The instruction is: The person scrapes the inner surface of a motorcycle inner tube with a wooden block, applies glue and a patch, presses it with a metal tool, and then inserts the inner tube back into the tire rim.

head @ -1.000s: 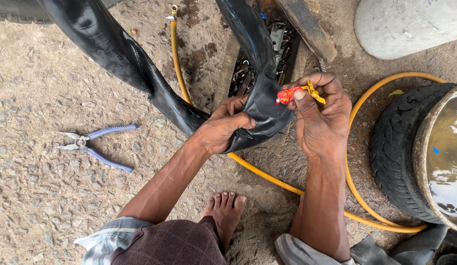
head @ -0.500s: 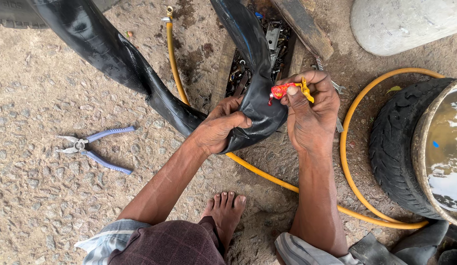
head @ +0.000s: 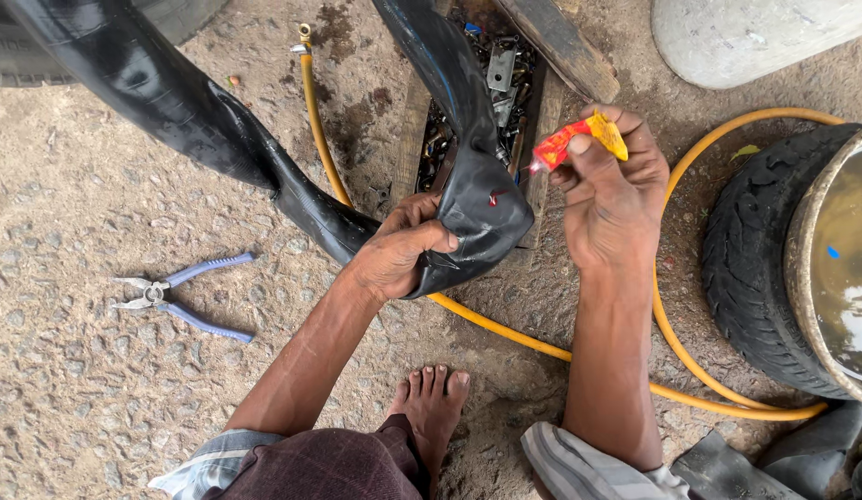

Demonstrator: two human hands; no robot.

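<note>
A black rubber inner tube (head: 218, 120) loops down from the top of the head view and folds at the middle. My left hand (head: 399, 250) grips that fold from the left, thumb pressed on top. A small red spot (head: 494, 197) shows on the fold's upper face. My right hand (head: 612, 194) holds a small red and yellow squeeze tube (head: 574, 139), its tip pointing left and down, just above and right of the red spot. The tip is close to the rubber but apart from it.
Blue-handled pliers (head: 176, 294) lie on the gravel at left. A yellow hose (head: 672, 352) curves around my right arm. A wooden tray of metal parts (head: 500, 74) sits behind the fold. A tyre holding a water basin (head: 774, 268) stands at right. My bare foot (head: 431, 407) rests below.
My right hand has lifted the squeeze tube up and to the right, away from the fold, leaving a red spot on the rubber. My left hand keeps its grip.
</note>
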